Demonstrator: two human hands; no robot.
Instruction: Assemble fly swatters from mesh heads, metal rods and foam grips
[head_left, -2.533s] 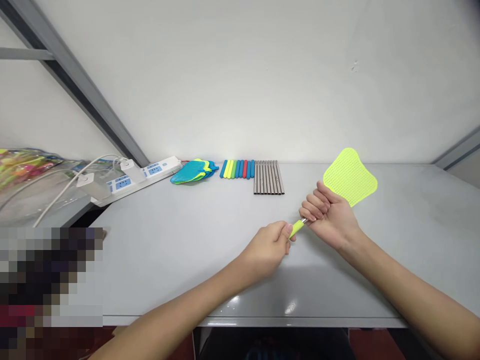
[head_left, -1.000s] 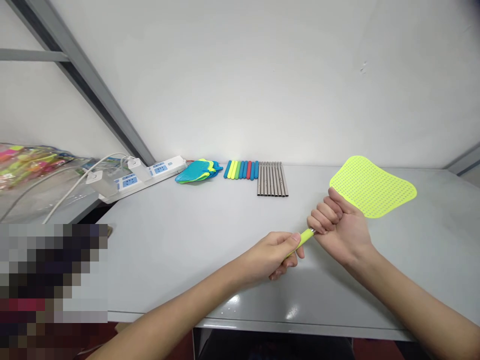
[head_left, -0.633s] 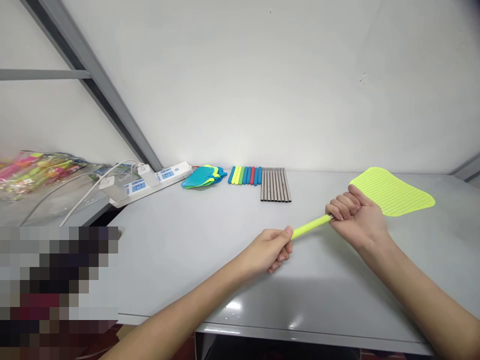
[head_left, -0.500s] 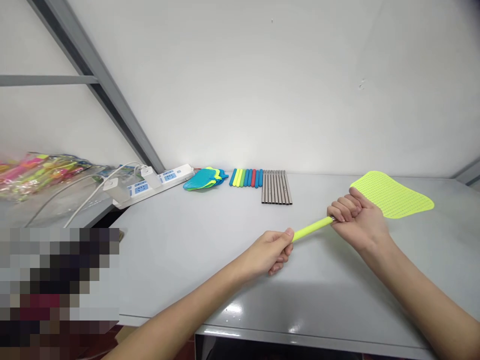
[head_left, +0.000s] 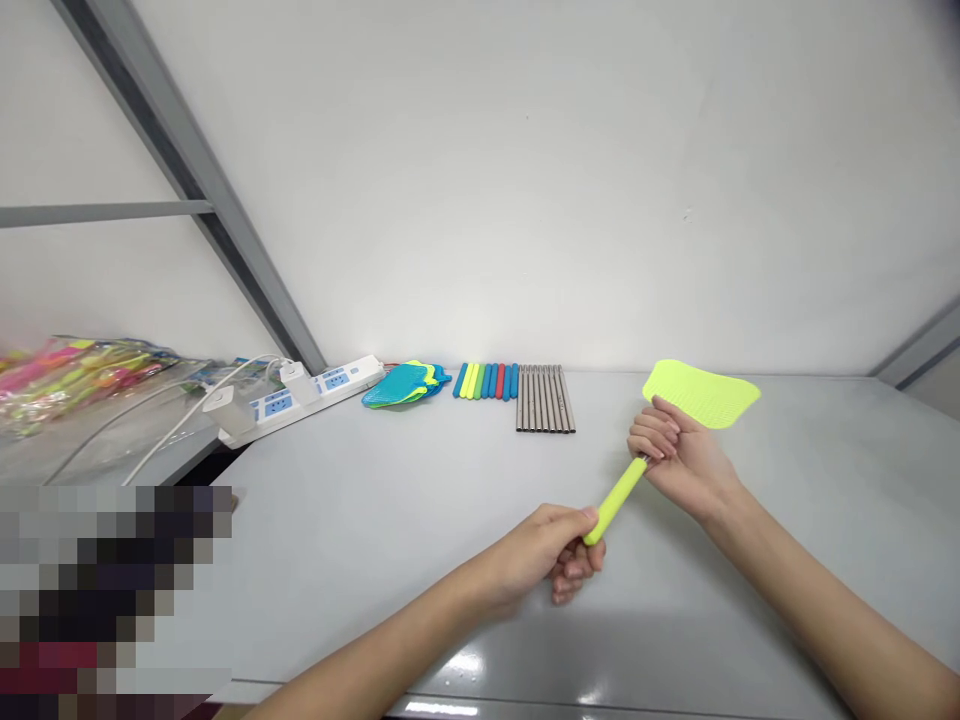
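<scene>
A yellow-green fly swatter is held in both hands over the table. Its perforated head (head_left: 701, 397) points away to the right, and its smooth grip (head_left: 619, 500) slants down toward me. My right hand (head_left: 679, 455) is closed around the metal shaft just above the grip, hiding most of the shaft. At the grip's lower end is my left hand (head_left: 566, 555), thumb on top and fingers curled loosely below, with the grip's tip showing past the thumb.
Along the wall lie stacked swatter heads (head_left: 401, 385), a row of coloured grips (head_left: 487, 381) and several metal tubes (head_left: 545, 398). A white power strip (head_left: 322, 395) with chargers is at left, beside bagged colourful items (head_left: 82, 380). A blurred-out patch (head_left: 105, 600) covers the lower left.
The swatter has turned to a steeper slant, its head shifting left and its grip end dropping toward me. My left hand is lower with a looser hold. The view has tilted upward slightly.
</scene>
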